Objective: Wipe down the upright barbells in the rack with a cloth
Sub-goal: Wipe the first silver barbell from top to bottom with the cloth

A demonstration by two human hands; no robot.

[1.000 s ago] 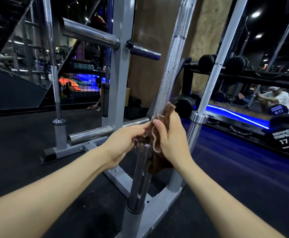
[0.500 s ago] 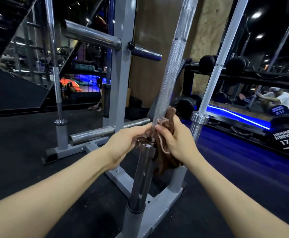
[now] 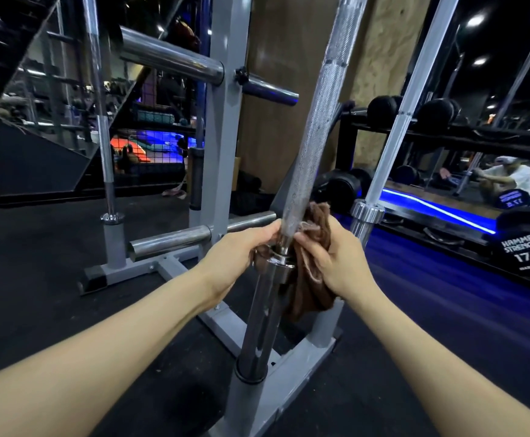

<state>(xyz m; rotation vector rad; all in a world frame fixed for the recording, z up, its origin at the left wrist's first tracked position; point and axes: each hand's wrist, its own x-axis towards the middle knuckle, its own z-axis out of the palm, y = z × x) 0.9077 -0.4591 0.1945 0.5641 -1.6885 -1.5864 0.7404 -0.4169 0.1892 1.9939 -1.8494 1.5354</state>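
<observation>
**Wiping the collar of the near barbell**

Working low on the near barbell (image 3: 315, 127), which stands tilted in its grey rack (image 3: 219, 146) socket, one of three bars upright there. Brown cloth (image 3: 312, 279) is wrapped round the shaft just above the collar (image 3: 281, 263), most of it bunched and hanging on the right side. Right hand (image 3: 336, 260) pinches the cloth against the bar, fingers curled round the fabric. Left hand (image 3: 241, 247) grips the cloth's other end on the far side, thumb and fingers closed on it.

Judgement: this is the shaft-to-sleeve junction, where grime collects. To do it well, keep the cloth taut between both hands, saw it round the step, then draw down over the smooth sleeve (image 3: 262, 323). Steady the bar so it does not rock in the socket. The two other barbells, left (image 3: 99, 121) and right (image 3: 405, 105), look yet to be handled.
</observation>
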